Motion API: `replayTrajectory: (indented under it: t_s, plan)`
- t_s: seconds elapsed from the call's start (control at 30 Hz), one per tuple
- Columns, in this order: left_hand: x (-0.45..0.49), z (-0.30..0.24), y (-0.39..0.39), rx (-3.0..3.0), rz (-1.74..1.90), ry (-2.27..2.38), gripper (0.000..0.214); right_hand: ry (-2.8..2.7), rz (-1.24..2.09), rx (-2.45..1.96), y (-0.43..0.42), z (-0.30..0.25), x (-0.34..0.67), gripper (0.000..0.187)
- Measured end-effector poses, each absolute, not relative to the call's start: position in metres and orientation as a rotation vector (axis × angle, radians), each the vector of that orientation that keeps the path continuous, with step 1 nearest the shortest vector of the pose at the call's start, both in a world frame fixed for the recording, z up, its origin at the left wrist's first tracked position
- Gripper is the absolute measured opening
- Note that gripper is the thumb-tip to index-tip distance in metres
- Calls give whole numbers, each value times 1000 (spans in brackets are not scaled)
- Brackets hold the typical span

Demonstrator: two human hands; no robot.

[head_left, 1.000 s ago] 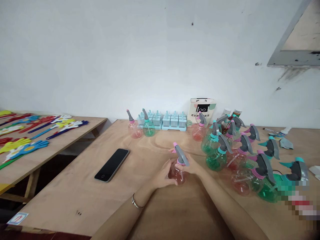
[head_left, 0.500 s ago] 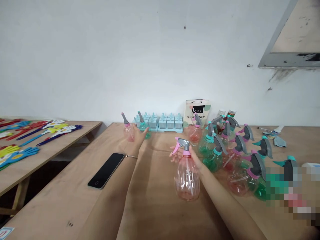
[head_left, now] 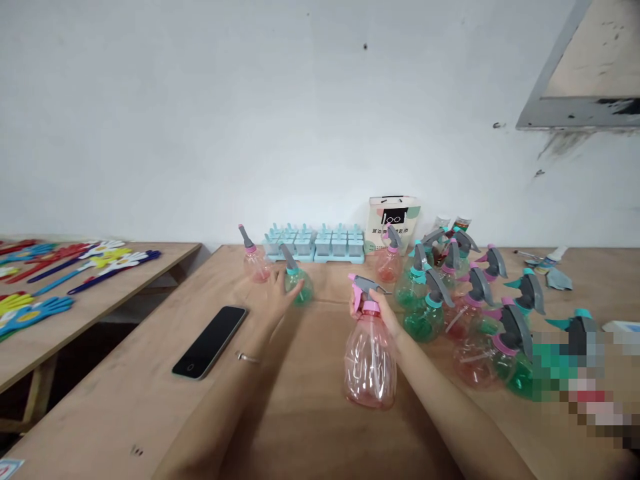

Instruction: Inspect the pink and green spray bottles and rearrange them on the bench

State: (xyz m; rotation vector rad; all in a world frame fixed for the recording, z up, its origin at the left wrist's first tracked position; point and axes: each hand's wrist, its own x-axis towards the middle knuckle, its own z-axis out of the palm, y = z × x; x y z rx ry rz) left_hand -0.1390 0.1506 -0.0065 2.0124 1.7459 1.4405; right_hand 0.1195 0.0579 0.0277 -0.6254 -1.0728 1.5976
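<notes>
My right hand (head_left: 379,308) is closed round the grey-and-pink trigger head of a clear pink spray bottle (head_left: 371,363), which is upright in front of me. My left hand (head_left: 280,297) has its fingers and thumb round the left side of a green spray bottle (head_left: 303,288) with a grey nozzle. Just behind that hand, another pink spray bottle (head_left: 256,265) stands on the wooden table (head_left: 305,400). Some of my left fingers are hidden behind the hand.
Several pink and green spray bottles (head_left: 424,321) crowd the right side. Light blue popsicle molds (head_left: 340,248) and a printed paper bag (head_left: 373,230) stand by the wall. A phone (head_left: 210,343) lies left of my forearm. Colourful hand-shaped sticks (head_left: 107,257) cover another table.
My left hand has drawn the green spray bottle nearer to me, away from the popsicle molds. My right hand still holds the pink bottle, its fingers now closer round the trigger.
</notes>
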Motion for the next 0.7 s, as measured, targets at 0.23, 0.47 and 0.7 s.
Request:
replayTrajectory:
  t_s: [0.23, 0.47, 0.7]
  plan:
    - [-132, -35, 80, 1852, 1482, 1551, 56, -1272, 1728, -522, 44, 43, 114, 60]
    - [-130, -52, 62, 1782, 1387, 1439, 62, -1305, 1661, -512, 39, 44, 115, 62]
    - [-137, -45, 63, 1813, 1257, 1311, 64, -1232, 1780, -435, 46, 29, 116, 53]
